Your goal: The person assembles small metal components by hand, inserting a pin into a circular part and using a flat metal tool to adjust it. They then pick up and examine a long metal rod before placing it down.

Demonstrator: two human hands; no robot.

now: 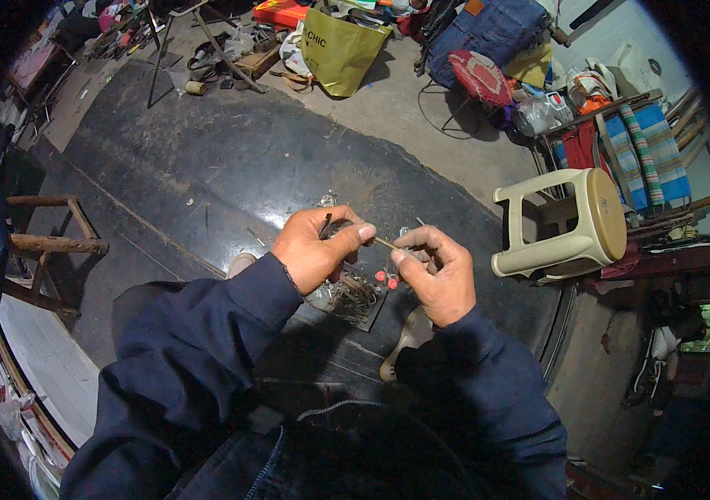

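Observation:
In front of my chest, my left hand (315, 243) pinches one end of a thin, brownish stick-like piece (384, 242) between thumb and fingers. My right hand (440, 273) closes its thumb and fingers on the other end, so the piece spans the gap between both hands. A small dark strip (326, 222) juts up by the left fingers; whether it belongs to the same piece I cannot tell. Below the hands lies a tangled heap of thin metal pieces (356, 298). Two small red round things (387, 280) show beside it, near my right hand.
A cream plastic stool (538, 257) lies on its side at the right. A wooden-legged stool (59, 242) is at the left. Black sheeting (205, 142) covers the floor. Beyond stand a yellow bag (342, 54) and a red-topped round seat (480, 77); clutter lines the walls.

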